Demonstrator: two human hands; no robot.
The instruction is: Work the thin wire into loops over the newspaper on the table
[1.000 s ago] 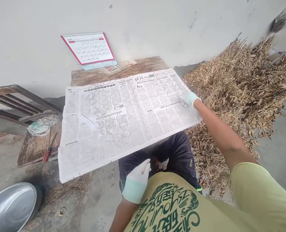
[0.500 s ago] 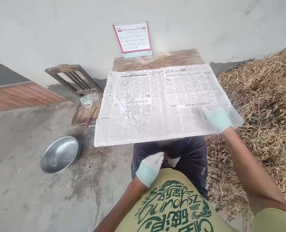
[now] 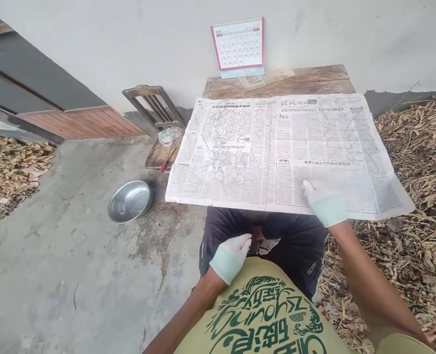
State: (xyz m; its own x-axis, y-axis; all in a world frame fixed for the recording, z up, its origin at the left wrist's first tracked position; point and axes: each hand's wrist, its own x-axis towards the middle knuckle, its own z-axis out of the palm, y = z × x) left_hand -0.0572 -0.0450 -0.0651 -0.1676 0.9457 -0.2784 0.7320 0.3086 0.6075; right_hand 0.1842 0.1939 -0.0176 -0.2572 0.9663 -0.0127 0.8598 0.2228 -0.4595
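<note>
A large printed newspaper sheet [image 3: 247,191] covers most of a small wooden table, its near edge reaching over my lap. Drawn loops and circles cover its upper left part, with more lines at the right. My right hand [image 3: 324,199], in a white glove with a pale green cuff, rests on the sheet near its front edge, right of the middle. Its fingers are curled and blurred; whatever they may hold is hidden. On my thigh, below the sheet, lies my left hand [image 3: 232,255] in a matching glove, fingers loosely stretched out with nothing seen in them.
At the back of the wooden table [image 3: 313,78] stands a red-edged desk calendar [image 3: 240,46] beside folded paper [image 3: 265,78]. A wooden chair [image 3: 153,105] at left bears a plastic bundle [image 3: 169,135] and a red-handled tool [image 3: 163,166]. A metal basin [image 3: 131,200] sits on the concrete; dry leaves [image 3: 420,177] lie right.
The view has swung left, so the table, chair and basin appear farther right. My right hand has moved leftward over the newspaper and nearer its front edge. My left hand stays on my thigh.
</note>
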